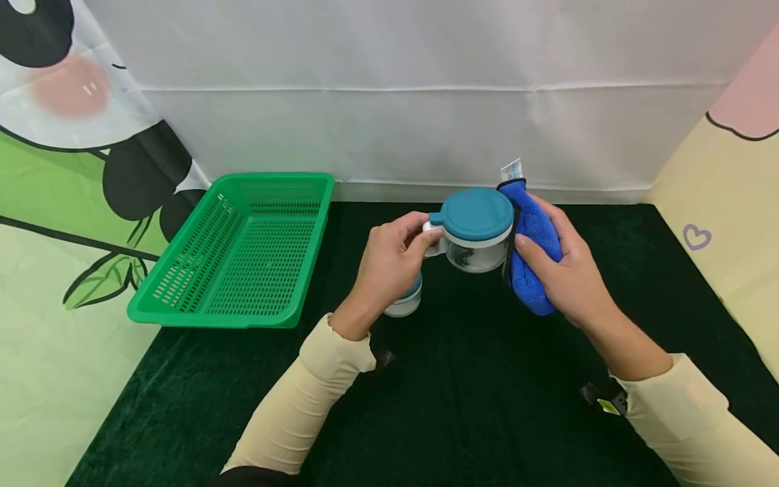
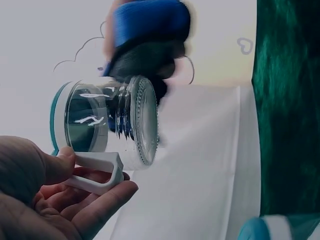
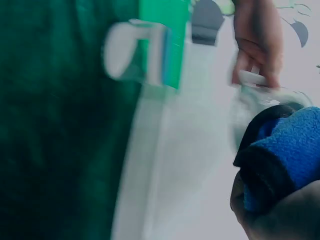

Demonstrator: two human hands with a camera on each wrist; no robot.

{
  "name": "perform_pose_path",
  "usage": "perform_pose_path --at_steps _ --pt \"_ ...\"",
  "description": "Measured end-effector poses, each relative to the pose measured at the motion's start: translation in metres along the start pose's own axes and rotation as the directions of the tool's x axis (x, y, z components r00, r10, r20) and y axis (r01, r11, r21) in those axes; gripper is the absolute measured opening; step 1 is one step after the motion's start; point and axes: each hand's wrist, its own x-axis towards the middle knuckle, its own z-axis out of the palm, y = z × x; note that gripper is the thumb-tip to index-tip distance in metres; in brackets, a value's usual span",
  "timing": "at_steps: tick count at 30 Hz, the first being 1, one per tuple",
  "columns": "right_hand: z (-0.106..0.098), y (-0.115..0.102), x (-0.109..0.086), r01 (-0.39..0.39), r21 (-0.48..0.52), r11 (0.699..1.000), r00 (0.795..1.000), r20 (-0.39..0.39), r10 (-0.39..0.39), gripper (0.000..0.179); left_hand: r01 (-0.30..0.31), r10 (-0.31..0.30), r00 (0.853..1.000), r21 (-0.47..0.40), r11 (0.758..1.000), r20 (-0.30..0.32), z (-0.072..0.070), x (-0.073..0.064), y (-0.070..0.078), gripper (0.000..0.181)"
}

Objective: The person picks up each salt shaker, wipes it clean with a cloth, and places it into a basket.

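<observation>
My left hand (image 1: 389, 260) pinches the white handle (image 2: 97, 186) of a clear glass seasoning jar (image 1: 477, 256), held up over the table. A round blue lid (image 1: 477, 213) caps the jar, and ridged glass shows at its base in the left wrist view. My right hand (image 1: 569, 270) grips a folded blue cloth (image 1: 535, 250) with black edging and a white tag, right at the jar's right side. Below my left wrist stands a second jar (image 1: 404, 304) with a blue lid, partly hidden by that hand.
To the left, a green plastic basket (image 1: 313, 260) with slotted walls sits on the dark green tablecloth (image 1: 462, 392). A white backdrop (image 1: 402, 135) rises behind the table's far edge, with printed panels at both sides.
</observation>
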Motion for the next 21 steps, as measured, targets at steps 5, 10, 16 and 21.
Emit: perform_pose_path --at_steps 5,10,16,21 --pt "0.01 0.009 -0.005 -0.07 0.009 0.997 0.996 0.06 0.07 0.062 0.017 -0.017 1.0 0.024 1.0 0.0 -0.008 -0.002 -0.002 0.023" --pt "0.006 -0.006 -0.001 0.009 0.023 1.0 1.0 -0.004 -0.009 0.058 0.023 -0.023 1.0 -0.001 1.0 0.018 -0.008 -0.001 -0.005 0.022" --pt "0.013 0.012 -0.002 -0.076 0.052 0.996 0.995 0.07 0.073 0.063 0.014 -0.015 1.0 -0.017 1.0 -0.021 -0.011 0.0 -0.003 0.023" --pt "0.012 0.014 -0.002 -0.11 0.049 0.993 0.988 0.113 0.103 0.064 0.033 -0.033 0.999 -0.015 0.999 -0.013 -0.012 -0.001 -0.006 0.023"
